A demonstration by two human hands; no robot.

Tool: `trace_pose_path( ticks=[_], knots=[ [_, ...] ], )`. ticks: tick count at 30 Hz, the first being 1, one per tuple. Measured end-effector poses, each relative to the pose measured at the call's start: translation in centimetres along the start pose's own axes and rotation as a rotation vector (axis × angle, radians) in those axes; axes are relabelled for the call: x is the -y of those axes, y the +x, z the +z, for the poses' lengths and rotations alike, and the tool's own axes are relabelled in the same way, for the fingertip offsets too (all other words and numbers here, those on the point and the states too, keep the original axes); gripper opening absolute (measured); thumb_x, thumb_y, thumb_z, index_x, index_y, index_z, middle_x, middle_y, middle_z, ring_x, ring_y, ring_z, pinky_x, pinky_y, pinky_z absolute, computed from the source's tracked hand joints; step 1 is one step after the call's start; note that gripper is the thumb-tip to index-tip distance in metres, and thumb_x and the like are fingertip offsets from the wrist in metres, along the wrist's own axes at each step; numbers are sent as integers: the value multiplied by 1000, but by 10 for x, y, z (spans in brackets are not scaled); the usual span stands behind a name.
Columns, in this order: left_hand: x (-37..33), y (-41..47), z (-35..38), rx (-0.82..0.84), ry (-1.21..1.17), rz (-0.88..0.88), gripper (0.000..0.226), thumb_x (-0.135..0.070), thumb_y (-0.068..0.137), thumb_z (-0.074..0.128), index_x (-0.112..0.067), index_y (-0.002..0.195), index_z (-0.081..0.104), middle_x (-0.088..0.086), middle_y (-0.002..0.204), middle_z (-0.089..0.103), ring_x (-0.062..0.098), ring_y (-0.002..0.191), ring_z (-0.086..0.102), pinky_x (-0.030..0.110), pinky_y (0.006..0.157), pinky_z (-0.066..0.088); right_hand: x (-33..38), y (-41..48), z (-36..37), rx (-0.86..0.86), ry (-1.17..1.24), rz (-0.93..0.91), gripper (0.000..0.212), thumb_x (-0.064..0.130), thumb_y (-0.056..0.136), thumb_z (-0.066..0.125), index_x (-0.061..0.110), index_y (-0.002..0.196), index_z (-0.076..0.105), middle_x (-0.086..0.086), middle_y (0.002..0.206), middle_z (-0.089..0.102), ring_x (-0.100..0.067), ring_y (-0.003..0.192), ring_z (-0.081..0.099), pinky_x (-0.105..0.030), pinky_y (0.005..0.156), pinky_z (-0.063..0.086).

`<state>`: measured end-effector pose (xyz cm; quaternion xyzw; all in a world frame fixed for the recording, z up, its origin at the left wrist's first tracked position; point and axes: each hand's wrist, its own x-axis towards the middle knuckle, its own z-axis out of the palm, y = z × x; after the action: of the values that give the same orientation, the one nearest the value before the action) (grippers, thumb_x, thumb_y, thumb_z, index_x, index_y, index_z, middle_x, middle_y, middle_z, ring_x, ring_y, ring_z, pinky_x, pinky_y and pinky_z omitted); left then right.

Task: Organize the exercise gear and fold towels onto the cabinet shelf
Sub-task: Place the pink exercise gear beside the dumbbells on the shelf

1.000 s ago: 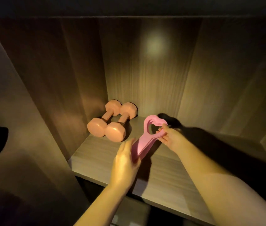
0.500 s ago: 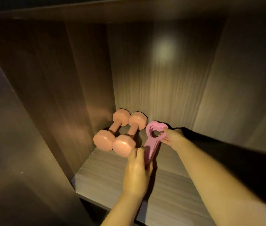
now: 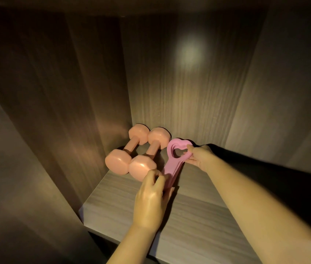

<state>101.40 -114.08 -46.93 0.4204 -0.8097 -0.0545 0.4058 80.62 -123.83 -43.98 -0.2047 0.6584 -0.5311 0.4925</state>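
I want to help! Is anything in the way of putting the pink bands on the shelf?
Nothing visible. The left hand and right hand hold the bands beside the dumbbells, where the shelf is free.

From where I stand, the near end of the flat pink rubber exercise band [image 3: 171,166] is covered by the left hand [image 3: 150,199], whose curled fingers grip it, and I cannot tell how many layers are stacked in it. The right hand [image 3: 201,156] pinches the looped far end, some of its fingertips tucked out of sight beneath. Both bare forearms run out of view at the bottom and right edges, the right side of the grey wood-grain cabinet shelf [image 3: 116,206] sinks into black shadow, and the left fingers hide a corner of the front head of the nearer peach-coloured dumbbell [image 3: 141,166].
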Motion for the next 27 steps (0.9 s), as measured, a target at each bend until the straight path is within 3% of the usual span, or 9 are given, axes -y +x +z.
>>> trace_pose_path(
  ticks=[10,12,15,18,20,22,24,27],
  knots=[
    [2,-1,-2,34,85,-5,22,-19,78,81,-10,93,66,2,101,59,15,80,58,30,54,55,2,-1,3,-25,-42,4,21,10,95,62,-6,109,60,-23,106,67,-30,86,68,-40,78,58],
    [3,-1,-2,45,124,-12,23,-20,77,82,-10,92,68,2,99,60,16,78,59,29,51,53,4,0,6,-97,-187,-22,26,15,96,62,-4,113,60,-21,108,66,-28,80,66,-39,77,58],
    [3,-4,-6,44,130,-5,30,-22,76,83,-10,102,72,2,101,62,15,81,61,22,52,49,9,-4,7,-203,-569,-81,42,32,97,58,-2,122,59,-18,117,64,-29,89,63,-31,73,51],
    [4,-6,-9,57,106,2,34,-17,76,83,-9,108,73,2,105,63,15,86,63,25,59,56,7,-7,4,-203,-737,-136,43,37,97,56,3,123,62,-16,117,65,-28,90,61,-26,64,41],
    [3,-5,-9,60,86,-15,33,-15,77,82,-8,108,72,3,105,62,16,87,62,28,62,58,3,-8,2,-195,-745,-192,36,33,98,54,5,119,64,-15,109,67,-29,88,62,-27,63,45],
    [2,-4,-9,60,57,-43,33,-15,78,81,-8,108,71,2,107,61,16,87,62,28,64,57,-3,-10,2,-205,-643,-240,34,31,98,56,4,117,64,-16,107,68,-31,90,67,-37,75,56],
    [1,-3,-9,60,39,-62,32,-18,79,81,-10,108,69,1,109,61,15,85,62,25,62,55,-6,-16,2,-231,-520,-257,39,29,97,56,3,125,58,-20,118,64,-36,100,66,-46,88,56],
    [-2,-1,-12,53,66,-69,31,-20,77,81,-12,103,65,0,106,60,15,77,61,25,51,51,-11,-30,3,-266,-430,-264,41,22,97,53,3,134,52,-20,128,57,-38,110,61,-48,95,52]
  ],
)
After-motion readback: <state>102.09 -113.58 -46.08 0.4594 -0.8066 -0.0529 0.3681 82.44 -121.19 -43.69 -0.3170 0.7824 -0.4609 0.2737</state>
